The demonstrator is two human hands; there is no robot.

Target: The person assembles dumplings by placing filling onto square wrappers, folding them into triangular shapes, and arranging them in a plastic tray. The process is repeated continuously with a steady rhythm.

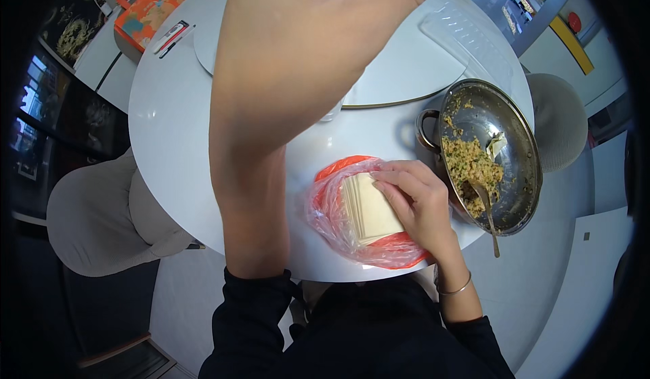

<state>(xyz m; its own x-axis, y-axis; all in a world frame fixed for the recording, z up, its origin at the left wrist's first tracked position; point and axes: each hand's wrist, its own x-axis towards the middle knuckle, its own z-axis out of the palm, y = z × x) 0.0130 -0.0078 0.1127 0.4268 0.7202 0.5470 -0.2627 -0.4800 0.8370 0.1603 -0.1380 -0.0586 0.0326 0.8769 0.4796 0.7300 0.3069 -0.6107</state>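
My left hand (315, 29) is raised close to the camera, over the table. Its thumb points up and right, and the fingers are cut off by the top edge. Lower down, the thumb and fingertips of my right hand (419, 201) pinch the upper edge of a stack of square dough wrappers (373, 209). That stack lies on a crumpled clear and red plastic bag (330, 221) by the table's near edge. To the right stands a two-tone steel pan (518, 176) of crumbly minced filling (469, 163). A spoon (490, 216) rests in it, handle over the rim.
The round white table (167, 110) carries a turntable (401, 79) and a clear plastic tray (472, 44). A pen packet (172, 36) lies far left. Grey chairs (91, 216) stand around, one holding an orange bag (147, 13). My left forearm hides part of the tabletop.
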